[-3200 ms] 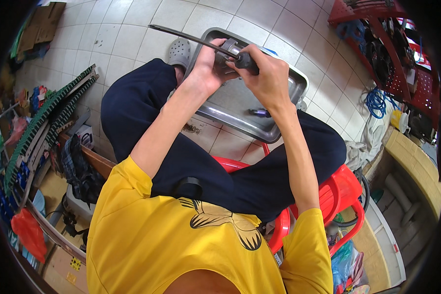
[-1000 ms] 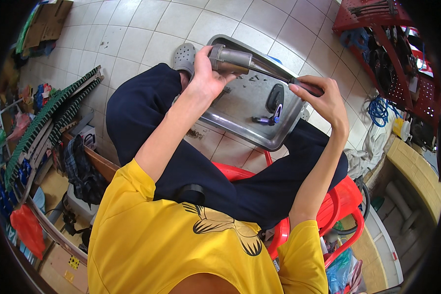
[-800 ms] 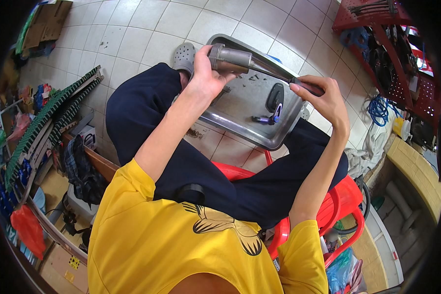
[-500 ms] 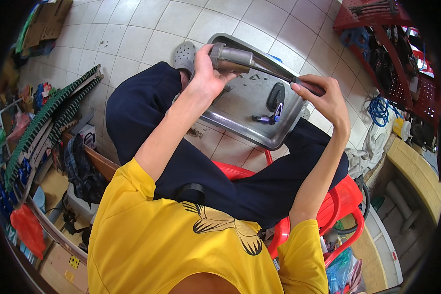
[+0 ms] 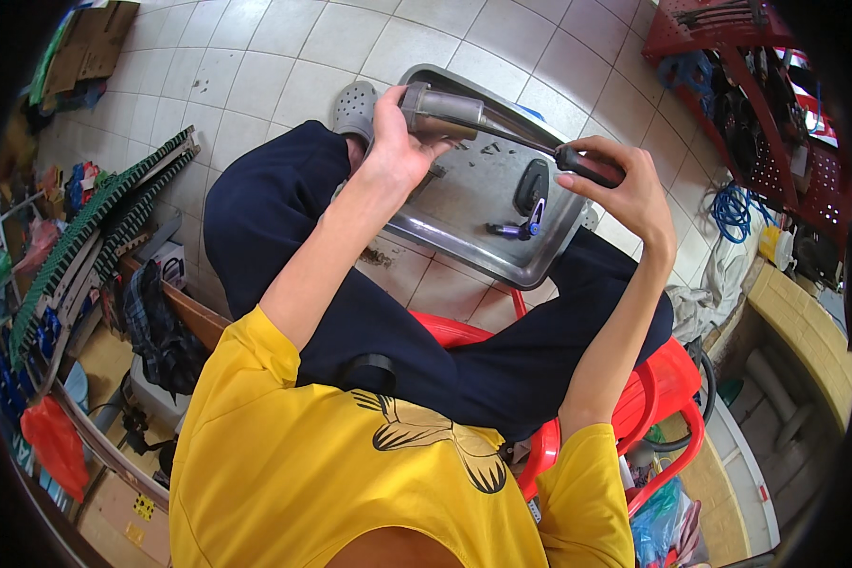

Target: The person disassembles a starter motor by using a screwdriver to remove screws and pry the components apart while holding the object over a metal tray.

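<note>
A grey metal cylindrical part (image 5: 448,107) with a thicker collar lies in my left hand (image 5: 405,151), whose fingers wrap its left end from below. My right hand (image 5: 630,185) grips the dark, reddish handle of a screwdriver (image 5: 587,167). The screwdriver's shaft runs left along the cylinder's narrow end; where its tip meets the part is hard to make out. Both hands are above a grey metal tray (image 5: 464,254). Inside the tray lie a black oval piece (image 5: 533,183), a purple-and-black tool (image 5: 511,230) and several small dark bits (image 5: 490,149).
My legs straddle the tray on a tiled floor (image 5: 331,43), and a red plastic chair (image 5: 667,383) is under me. Green-and-black strips (image 5: 114,227) lean at the left. A red tool rack (image 5: 729,85) stands at the far right, near a coil of blue hose (image 5: 729,213).
The cylindrical part and my left hand have shifted slightly left. My right hand has also moved a little left, and the screwdriver handle sits at a changed angle in its fingers.
</note>
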A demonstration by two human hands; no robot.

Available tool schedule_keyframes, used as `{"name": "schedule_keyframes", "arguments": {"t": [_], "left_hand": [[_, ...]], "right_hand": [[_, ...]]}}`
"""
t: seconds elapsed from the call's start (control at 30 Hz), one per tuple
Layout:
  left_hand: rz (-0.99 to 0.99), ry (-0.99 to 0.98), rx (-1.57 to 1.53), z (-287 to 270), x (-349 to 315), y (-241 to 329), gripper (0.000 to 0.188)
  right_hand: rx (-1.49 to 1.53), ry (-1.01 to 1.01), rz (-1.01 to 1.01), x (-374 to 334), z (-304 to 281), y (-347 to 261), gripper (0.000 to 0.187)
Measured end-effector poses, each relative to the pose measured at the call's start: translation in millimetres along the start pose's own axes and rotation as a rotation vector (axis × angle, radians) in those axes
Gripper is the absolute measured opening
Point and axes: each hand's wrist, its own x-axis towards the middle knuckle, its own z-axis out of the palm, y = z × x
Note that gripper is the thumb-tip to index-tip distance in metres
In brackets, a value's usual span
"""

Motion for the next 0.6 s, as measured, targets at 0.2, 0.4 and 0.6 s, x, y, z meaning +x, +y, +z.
{"name": "schedule_keyframes", "arguments": {"t": [0.2,0.4,0.6], "left_hand": [[0.003,0.002,-0.035,0.0,0.7,1.7,0.05],[0.042,-0.015,0.013,0.1,0.1,-0.1,0.05],[0.066,0.01,-0.001,-1.8,3.6,0.9,0.047]], "right_hand": [[0.08,0.012,0.002,1.3,0.9,1.0,0.035],[0.023,0.052,0.0,-0.4,-1.5,-4.0,0.029],[-0.023,0.15,-0.13,2.7,4.8,2.6,0.028]]}}
